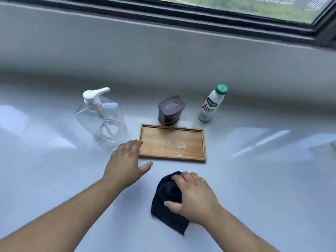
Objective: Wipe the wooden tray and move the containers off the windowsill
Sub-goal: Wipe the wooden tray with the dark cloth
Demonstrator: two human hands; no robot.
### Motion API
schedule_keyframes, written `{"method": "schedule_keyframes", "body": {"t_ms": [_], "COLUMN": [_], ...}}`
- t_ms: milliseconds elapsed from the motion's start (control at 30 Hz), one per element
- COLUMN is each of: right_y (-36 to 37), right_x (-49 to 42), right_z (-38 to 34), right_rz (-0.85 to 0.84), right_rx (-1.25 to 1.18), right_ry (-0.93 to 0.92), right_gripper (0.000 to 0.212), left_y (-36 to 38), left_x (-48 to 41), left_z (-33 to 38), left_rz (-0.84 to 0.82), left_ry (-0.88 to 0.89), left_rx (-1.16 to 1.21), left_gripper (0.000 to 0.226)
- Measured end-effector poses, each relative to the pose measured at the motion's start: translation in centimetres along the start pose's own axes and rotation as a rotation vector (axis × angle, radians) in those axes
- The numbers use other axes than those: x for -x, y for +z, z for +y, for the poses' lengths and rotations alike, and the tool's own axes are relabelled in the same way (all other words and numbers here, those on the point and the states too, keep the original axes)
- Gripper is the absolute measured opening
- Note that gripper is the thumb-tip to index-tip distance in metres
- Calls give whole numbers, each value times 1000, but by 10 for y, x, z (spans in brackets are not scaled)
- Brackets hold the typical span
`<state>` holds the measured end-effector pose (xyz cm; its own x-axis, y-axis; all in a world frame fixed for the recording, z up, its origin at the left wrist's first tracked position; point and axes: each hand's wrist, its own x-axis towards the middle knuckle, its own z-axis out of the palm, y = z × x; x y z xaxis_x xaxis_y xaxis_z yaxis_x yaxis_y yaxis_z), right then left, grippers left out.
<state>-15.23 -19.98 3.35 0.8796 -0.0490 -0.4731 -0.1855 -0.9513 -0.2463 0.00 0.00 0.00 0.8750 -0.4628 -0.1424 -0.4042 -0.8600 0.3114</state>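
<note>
Wooden tray (172, 142) lay flat at centre frame on the pale windowsill (254, 179), whitish smears on its floor. Left hand (125, 161) was open, fingers spread, fingertips at the tray's left edge; contact uncertain. Right hand (193, 196) pressed on a dark cloth (168, 202) at lower centre, fingers curled over it, thumb on its side. Behind the tray: clear pump bottle (101, 118) at left, dark lidded container (171, 110) just behind the rim, green-capped white bottle (211, 103) at right, all upright.
</note>
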Motion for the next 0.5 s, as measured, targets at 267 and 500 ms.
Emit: {"method": "schedule_keyframes", "body": {"t_ms": [267,500], "right_y": [31,-46], "right_x": [-26,-92], "right_z": [24,80], "right_rz": [105,644], "right_rx": [-82,-425], "right_ry": [-58,194], "right_gripper": [44,45], "left_y": [53,80], "left_x": [-52,-53], "left_z": [-13,-21], "left_rz": [102,140], "left_ry": [-147,-135], "left_rx": [60,54], "left_gripper": [117,118]}}
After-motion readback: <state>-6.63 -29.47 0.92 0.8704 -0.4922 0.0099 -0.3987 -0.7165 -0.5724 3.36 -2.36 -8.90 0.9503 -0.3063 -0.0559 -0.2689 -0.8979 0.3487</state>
